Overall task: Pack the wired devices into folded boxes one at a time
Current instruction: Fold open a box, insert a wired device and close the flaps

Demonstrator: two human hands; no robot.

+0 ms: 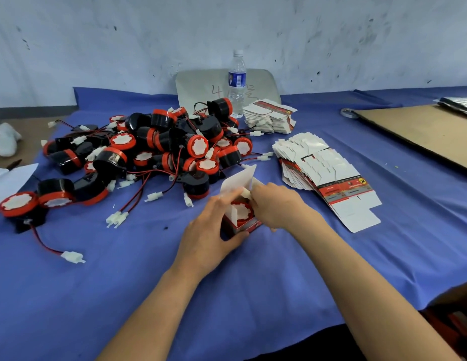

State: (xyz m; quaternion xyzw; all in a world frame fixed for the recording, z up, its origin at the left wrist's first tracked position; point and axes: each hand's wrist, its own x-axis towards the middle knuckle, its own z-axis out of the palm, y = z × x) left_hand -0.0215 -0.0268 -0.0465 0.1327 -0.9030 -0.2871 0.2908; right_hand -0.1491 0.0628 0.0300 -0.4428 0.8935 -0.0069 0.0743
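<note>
Box (243,225) between left hand (209,230), right hand (276,207)

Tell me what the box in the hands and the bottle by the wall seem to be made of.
Box: probably thin printed cardboard, red outside, plain white inside, with creased upright flaps. Bottle: apparently clear plastic, see-through, with a white cap and blue label.

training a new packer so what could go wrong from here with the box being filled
The right hand pinches the white plastic connector at the open top of the small red cardboard box held by the left hand; closing the white lid flap now might trap it. Red-and-black wires in the pile of round red-and-black devices look tangled; pulling the next one could drag others or tip the clear plastic water bottle behind.
</note>
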